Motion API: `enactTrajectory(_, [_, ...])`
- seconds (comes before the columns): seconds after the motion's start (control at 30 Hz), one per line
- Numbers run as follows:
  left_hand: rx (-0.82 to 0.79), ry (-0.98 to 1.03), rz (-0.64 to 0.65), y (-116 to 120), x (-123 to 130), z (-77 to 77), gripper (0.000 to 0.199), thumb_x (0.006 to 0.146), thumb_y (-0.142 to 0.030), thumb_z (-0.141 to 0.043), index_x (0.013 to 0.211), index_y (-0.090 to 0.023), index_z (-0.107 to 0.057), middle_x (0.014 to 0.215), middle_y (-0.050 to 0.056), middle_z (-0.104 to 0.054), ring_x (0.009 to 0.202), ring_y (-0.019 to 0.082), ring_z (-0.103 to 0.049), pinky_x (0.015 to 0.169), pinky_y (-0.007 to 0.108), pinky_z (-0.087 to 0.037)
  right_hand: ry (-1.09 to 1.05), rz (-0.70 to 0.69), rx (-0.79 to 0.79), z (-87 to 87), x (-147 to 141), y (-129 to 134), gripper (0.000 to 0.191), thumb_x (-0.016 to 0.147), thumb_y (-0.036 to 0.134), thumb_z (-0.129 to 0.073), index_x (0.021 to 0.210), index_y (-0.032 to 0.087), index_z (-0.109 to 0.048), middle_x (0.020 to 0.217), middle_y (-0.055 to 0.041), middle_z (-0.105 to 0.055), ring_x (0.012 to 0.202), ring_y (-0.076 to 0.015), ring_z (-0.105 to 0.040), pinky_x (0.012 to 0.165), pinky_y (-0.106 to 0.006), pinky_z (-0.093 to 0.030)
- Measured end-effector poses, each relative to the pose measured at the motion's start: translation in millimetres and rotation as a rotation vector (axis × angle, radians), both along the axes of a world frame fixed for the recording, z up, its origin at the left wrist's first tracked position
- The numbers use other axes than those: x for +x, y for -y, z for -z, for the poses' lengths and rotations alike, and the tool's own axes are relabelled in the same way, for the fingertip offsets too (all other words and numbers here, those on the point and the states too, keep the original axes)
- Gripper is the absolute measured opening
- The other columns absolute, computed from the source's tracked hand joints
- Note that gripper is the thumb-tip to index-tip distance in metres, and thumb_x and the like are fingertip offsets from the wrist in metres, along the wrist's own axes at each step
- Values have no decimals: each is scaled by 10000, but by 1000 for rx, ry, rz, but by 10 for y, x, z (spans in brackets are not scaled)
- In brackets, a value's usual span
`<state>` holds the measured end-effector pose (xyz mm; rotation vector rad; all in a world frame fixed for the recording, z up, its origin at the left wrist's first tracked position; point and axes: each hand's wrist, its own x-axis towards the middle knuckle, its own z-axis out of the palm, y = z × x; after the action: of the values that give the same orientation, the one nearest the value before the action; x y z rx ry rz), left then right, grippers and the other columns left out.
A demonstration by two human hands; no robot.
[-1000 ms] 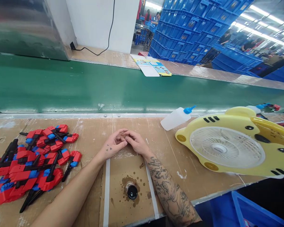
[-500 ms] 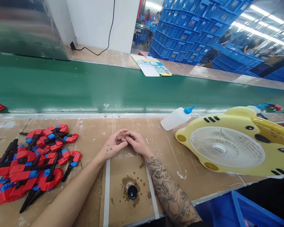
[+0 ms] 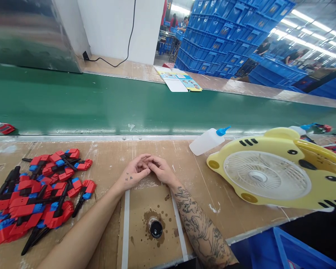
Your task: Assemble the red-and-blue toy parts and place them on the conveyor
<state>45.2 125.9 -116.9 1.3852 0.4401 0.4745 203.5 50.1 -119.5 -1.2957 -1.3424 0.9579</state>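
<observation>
My left hand (image 3: 135, 172) and my right hand (image 3: 160, 169) rest together on the brown cardboard table top, fingertips meeting and fingers loosely bent. Both are open, with thumbs apart from the fingers, and no object shows in either. Nearer me, between my forearms, a small round jar (image 3: 156, 228) of dark liquid stands on a stained cardboard sheet (image 3: 140, 201) edged with pale tape strips. To my left lies a pile of red, blue and black plastic toy parts (image 3: 44, 186). A white squeeze bottle (image 3: 207, 141) with a blue nozzle lies on its side beyond my right hand.
A yellow animal-shaped fan (image 3: 266, 175) occupies the right side. Beyond the table runs a green conveyor belt (image 3: 95, 104) carrying a red and grey toy part (image 3: 2, 127). Printed card (image 3: 179, 80) lies on the far ledge. Blue crates (image 3: 212, 41) are stacked behind; people work farther off.
The red and grey toy part on the green belt has moved right, further into view. My hands keep the same pose, and the view has shifted very slightly.
</observation>
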Motion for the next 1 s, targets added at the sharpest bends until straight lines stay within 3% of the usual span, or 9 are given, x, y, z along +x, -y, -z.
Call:
enactTrajectory(0.4, [29,-26,-4,2,-1,-56,510,876,-309,-648,1340,-182,-479,781,-2,-591,752,147,-556,712,250,-440,-52,-12,-10,-30,-11,-5,209,950,229,-498,1055,191,-674,1050,-61,-709,973,-180,-653,902,-331,-495])
enactTrajectory(0.67, [11,-85,-38,-53,10,20,678,804,-457,-712,1342,-149,-440,812,32,-664,894,228,-651,865,322,-510,20,56,-5,-67,-47,-33,210,902,173,-522,1024,167,-692,1040,-50,-724,958,-159,-662,888,-277,-507])
enactTrajectory(0.8, [-1,-163,-77,-120,20,101,818,710,-546,-770,1358,-168,-446,997,80,-710,1137,285,-612,980,329,-501,36,75,11,-39,-28,-75,212,887,131,-542,1024,156,-701,1024,-49,-728,947,-152,-663,889,-253,-502])
enactTrajectory(0.9, [18,-185,-115,-169,14,200,830,665,-578,-793,1345,-216,-485,1156,78,-687,1265,291,-539,1056,322,-468,32,22,-9,2,3,-92,214,925,180,-544,1077,153,-693,1117,-58,-709,1051,-151,-641,955,-234,-464])
enactTrajectory(1.0, [7,-203,-121,-228,-1,313,811,655,-588,-796,1343,-271,-504,1259,60,-651,1276,296,-538,990,303,-530,82,0,-30,25,27,-104,232,949,240,-544,1124,176,-683,1180,-41,-693,1118,-144,-616,994,-214,-432])
